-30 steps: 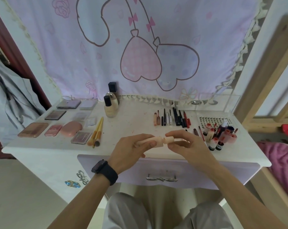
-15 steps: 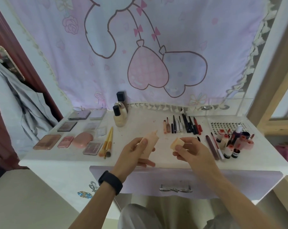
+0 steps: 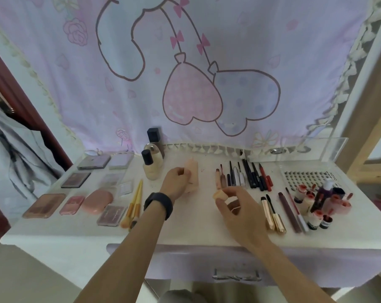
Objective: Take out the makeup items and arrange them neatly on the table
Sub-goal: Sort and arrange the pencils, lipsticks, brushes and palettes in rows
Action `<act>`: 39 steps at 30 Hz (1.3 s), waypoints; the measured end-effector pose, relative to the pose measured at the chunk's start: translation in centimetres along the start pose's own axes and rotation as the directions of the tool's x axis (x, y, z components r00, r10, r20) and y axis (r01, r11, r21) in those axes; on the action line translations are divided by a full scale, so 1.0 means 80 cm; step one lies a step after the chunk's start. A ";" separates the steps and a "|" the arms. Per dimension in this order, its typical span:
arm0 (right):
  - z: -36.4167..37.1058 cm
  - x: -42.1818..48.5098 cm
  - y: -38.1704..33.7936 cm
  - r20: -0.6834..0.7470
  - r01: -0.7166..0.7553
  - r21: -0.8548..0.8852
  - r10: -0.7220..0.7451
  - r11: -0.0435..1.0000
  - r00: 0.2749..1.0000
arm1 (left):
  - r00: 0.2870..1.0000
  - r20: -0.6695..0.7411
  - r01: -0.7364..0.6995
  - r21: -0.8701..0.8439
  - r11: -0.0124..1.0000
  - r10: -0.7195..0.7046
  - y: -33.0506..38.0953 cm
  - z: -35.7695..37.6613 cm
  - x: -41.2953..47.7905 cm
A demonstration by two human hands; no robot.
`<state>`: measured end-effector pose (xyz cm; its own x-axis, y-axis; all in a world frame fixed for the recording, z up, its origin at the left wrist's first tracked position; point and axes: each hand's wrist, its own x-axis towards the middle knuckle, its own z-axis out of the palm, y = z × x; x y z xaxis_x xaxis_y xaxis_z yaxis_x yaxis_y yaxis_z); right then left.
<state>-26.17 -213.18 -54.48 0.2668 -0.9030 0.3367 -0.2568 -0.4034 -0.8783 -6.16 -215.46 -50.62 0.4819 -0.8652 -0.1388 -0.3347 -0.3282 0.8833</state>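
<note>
- The white dressing table [image 3: 196, 232] is crowded: foundation bottle [image 3: 151, 171] left, pencil row [image 3: 246, 176] right.
- My left hand [image 3: 175, 182] grips the uncapped peach tube [image 3: 192, 173] upright between them; squeezing could spill it.
- My right hand [image 3: 237, 206] pinches its cap [image 3: 220, 195]; it could slip and roll.

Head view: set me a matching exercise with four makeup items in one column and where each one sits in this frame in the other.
Items:
1. peach tube
2. peach cap
3. yellow-handled brushes
4. gold tubes

Places:
A. lying on the table, right of the right hand
B. pinched by the right hand
C. held by the left hand
D. lying on the table, left of the left hand's wrist

Pairs: 1-C; 2-B; 3-D; 4-A
</note>
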 end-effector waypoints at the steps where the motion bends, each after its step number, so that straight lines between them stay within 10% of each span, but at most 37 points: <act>1: 0.001 -0.002 0.004 -0.009 0.014 -0.011 -0.014 1.000 1.000 | 1.000 0.004 -0.004 0.032 0.999 0.004 0.002 0.002 0.014; 15: 0.003 -0.001 0.017 0.001 0.083 -0.060 -0.083 0.995 0.997 | 0.976 -0.204 0.047 0.550 0.834 0.080 0.006 0.024 0.091; 28: -0.002 0.011 0.009 0.040 -0.087 0.023 0.086 0.996 0.995 | 0.920 -0.054 -0.233 0.723 0.651 0.389 -0.046 0.017 0.063; 39: 0.017 0.200 -0.004 0.216 -0.020 -0.468 0.137 0.883 0.967 | 0.916 -0.110 -0.218 0.671 0.708 0.386 -0.052 0.016 0.071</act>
<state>-20.55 -227.28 -49.30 0.4236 -0.8962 0.1321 -0.6671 -0.4073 -0.6237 -3.06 -219.50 -55.70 0.4010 -0.8774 0.2632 -0.8859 -0.2983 0.3553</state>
